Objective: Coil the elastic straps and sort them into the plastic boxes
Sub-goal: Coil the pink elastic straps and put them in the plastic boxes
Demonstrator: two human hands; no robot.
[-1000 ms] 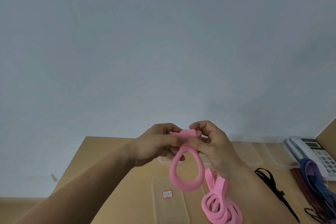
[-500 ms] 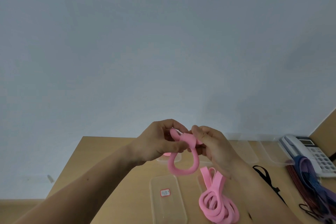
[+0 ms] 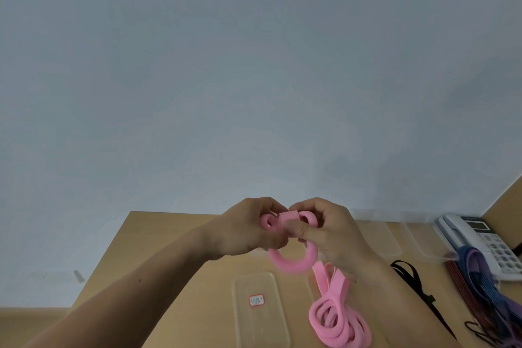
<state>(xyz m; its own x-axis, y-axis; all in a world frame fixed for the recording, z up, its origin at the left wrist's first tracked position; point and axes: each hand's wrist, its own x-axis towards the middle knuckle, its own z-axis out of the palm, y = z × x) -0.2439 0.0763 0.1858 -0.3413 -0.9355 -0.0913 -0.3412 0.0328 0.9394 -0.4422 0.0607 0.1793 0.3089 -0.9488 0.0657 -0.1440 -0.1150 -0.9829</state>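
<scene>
**Pink coil cinched across its middle, box not yet reached**

Nearest the camera, a loose pink bundle (image 3: 336, 322) is seen lying on the table (image 3: 175, 248), just beside a clear plastic box (image 3: 254, 328) marked with a red-bordered label. Whether the bundle is joined to the strap in hand cannot be told, since its upper strands are hidden behind the right wrist.

Above these, the pink strap (image 3: 291, 265) is held in the air between both hands. It is pinched by the curled fingers of the left hand (image 3: 248, 232), and its wrapped middle is pressed under the thumb of the right hand (image 3: 339, 237). A second ago one long loop hung down; now a band has been drawn across it, so that small loops stand at the top and a shorter loop hangs below. The coil is judged to be nearly secured and ready for sorting.

To the right, a black strap (image 3: 409, 274) and blue and purple straps (image 3: 477, 277) are spread near a telephone (image 3: 474, 232), so that side is crowded. More clear boxes (image 3: 387, 240) are lined along the far edge against the wall (image 3: 254, 79). Bare table is left on the left side, and its left edge lies well apart from the hands.
</scene>
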